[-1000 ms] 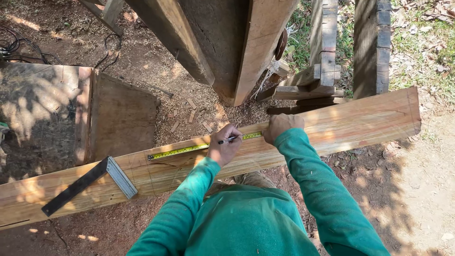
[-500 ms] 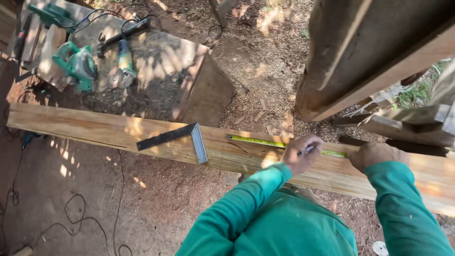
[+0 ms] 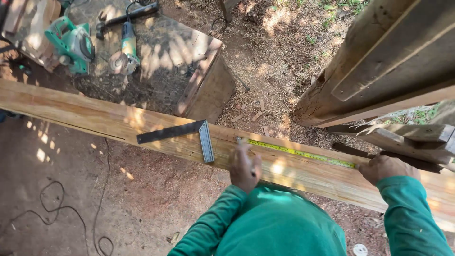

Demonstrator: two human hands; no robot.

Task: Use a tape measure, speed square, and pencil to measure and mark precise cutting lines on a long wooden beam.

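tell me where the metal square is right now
In the head view, the metal square lies on the long wooden beam, just left of the left hand and the yellow tape measure's near end.

A long pale wooden beam (image 3: pixel 109 118) runs across the view above the bare dirt floor (image 3: pixel 156 199). On the beam lie a steel try square with a dark blade (image 3: pixel 182 133) and a stretched yellow tape measure (image 3: pixel 298 152). Behind it, a weathered wooden bench (image 3: pixel 189 57) carries a green power planer (image 3: pixel 71 45) and a green angle grinder (image 3: pixel 125 50). Black cables (image 3: pixel 66 213) lie on the floor.
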